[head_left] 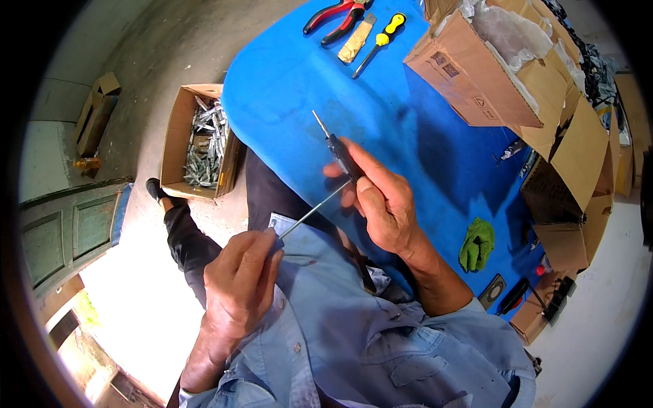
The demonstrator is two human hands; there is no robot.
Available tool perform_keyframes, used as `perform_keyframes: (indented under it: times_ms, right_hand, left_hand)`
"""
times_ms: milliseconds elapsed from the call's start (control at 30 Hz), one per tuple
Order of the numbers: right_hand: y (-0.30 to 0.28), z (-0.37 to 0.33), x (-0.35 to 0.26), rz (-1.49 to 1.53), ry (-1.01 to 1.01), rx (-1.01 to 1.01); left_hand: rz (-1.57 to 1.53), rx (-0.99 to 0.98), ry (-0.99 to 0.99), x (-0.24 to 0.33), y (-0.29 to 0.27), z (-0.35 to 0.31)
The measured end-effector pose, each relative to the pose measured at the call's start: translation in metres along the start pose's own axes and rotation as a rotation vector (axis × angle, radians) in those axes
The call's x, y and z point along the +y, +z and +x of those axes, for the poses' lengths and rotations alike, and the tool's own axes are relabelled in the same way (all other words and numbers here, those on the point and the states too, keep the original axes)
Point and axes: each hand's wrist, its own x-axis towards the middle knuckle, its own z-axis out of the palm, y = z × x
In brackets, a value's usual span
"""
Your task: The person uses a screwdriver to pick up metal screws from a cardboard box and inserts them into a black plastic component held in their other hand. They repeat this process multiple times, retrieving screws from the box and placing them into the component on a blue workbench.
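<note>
Evidently, thin metal shaft meets dark tool between two hands

Nearest the camera spreads a light blue buttoned shirt [299,347]; just beyond it the left hand [238,275] is curled tightly round the near end of a thin metal shaft [314,211], whose handle, if it has one, is hidden in the fist; the shaft slants up to the right, its far end against the lower part of a dark tool [345,158], though the fingers hide how the two join; the right hand [384,207] pinches this tool between thumb and fingers, partly curled; a slim metal tip [320,124] points from it up and left.

Under and beyond the right hand lies a blue table cover [286,81]; a green glove-like cloth [477,245] rests on it to the right; farther off sit a yellow-and-black screwdriver [382,41], a yellowish block [357,39] and red-handled pliers [354,12], side by side; cardboard boxes [469,71] crowd the right edge, one with clear plastic [513,30] inside.

To the left, on the floor, a carton [173,139] holds silvery metal pieces [209,146]; a green panelled door [68,238] stands well apart.
</note>
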Motion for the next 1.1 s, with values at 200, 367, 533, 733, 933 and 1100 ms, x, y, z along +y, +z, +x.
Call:
perform_keyframes:
  times_ms: [200,367,533,733,933,1100]
  right_hand:
    - [0.001,0.0,0.0,-0.016,-0.021,0.005]
    - [0.002,0.001,0.004,-0.053,-0.128,-0.023]
    - [0.001,0.001,0.006,-0.057,-0.138,-0.027]
    - [0.001,-0.001,0.002,-0.011,-0.06,-0.006]
    - [0.002,0.0,0.0,-0.021,-0.045,-0.007]
    - [0.001,-0.001,0.0,-0.022,-0.037,0.0]
  left_hand:
    - [-0.056,-0.043,-0.098,-0.003,-0.002,0.003]
    - [-0.887,-0.34,-0.767,-0.019,-0.02,0.016]
    - [-1.06,-0.348,-0.892,-0.022,-0.013,0.017]
    - [-0.744,-0.225,-0.653,-0.014,-0.015,0.016]
    - [-0.453,-0.134,-0.475,-0.004,-0.01,0.008]
    - [-0.199,-0.026,-0.207,0.001,-0.005,0.004]
